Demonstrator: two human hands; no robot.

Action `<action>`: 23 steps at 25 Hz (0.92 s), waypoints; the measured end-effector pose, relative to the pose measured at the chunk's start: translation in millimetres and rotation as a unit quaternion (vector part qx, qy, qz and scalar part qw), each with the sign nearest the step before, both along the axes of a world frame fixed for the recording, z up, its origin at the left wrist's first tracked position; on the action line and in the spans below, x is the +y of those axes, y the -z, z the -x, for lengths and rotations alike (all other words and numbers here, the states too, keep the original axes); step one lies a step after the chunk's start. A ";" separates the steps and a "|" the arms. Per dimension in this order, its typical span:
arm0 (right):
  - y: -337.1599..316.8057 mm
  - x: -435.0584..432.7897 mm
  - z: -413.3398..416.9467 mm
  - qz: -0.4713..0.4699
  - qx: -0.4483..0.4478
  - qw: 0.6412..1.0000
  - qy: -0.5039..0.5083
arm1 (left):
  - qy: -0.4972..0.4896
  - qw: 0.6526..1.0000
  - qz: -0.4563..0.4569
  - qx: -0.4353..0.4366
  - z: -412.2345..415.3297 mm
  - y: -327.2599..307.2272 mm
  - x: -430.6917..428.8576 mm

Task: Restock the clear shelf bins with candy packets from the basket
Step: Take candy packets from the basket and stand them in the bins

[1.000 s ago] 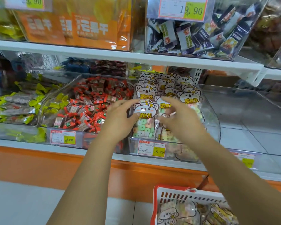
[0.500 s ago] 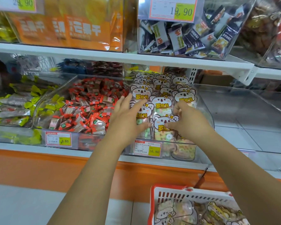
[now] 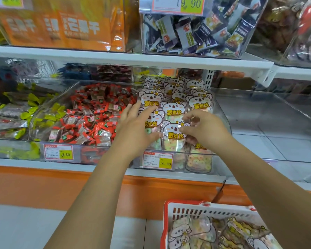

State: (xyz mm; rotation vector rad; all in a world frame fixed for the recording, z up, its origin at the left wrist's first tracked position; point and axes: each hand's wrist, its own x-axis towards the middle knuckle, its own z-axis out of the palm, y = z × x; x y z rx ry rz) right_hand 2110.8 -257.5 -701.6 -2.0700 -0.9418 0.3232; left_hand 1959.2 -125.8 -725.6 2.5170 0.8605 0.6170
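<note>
A clear bin (image 3: 224, 121) on the lower shelf holds rows of koala-shaped candy packets (image 3: 197, 103) filled with coloured rings. My left hand (image 3: 135, 130) lies with straight fingers against the left front packets. My right hand (image 3: 205, 130) pinches the top of the front middle koala packet (image 3: 172, 139), thumb and fingers curled on it. At the bottom right, a red and white basket (image 3: 205, 211) carries more koala packets (image 3: 192, 232).
Left of the koala bin is a bin of red-wrapped candies (image 3: 90, 119), then one of yellow-green packets (image 3: 11, 119). To the right the clear bin (image 3: 267, 123) holds nothing. The upper shelf (image 3: 126, 58) overhangs with orange boxes and dark packets. Price tags line the shelf front.
Both hands have stayed at the front of the koala bin, shifting slightly. The front middle packet now stands upright under my right fingers. The view has drifted slightly.
</note>
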 end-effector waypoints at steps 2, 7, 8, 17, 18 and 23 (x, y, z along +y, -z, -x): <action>-0.7 -5.4 -0.6 0.016 -0.029 0.999 -0.007 | 0.007 1.000 0.002 -0.002 2.6 1.2 -5.3; -16.8 -43.2 13.0 -0.087 -0.051 0.995 0.011 | -0.013 0.993 -0.102 -0.062 12.6 6.8 -32.5; -17.9 -57.0 18.3 -0.118 -0.025 0.993 0.018 | -0.001 0.986 -0.135 -0.100 14.9 7.4 -43.9; 112.6 -194.1 31.9 0.008 0.195 0.980 0.050 | 0.166 0.974 0.151 0.040 26.2 110.4 -183.2; 135.5 -205.8 31.9 0.055 0.211 0.975 0.048 | 0.161 0.966 0.178 0.096 27.2 124.7 -189.9; 217.9 -239.6 35.5 0.171 0.294 0.940 0.037 | 0.090 0.942 0.259 0.193 29.2 166.8 -208.7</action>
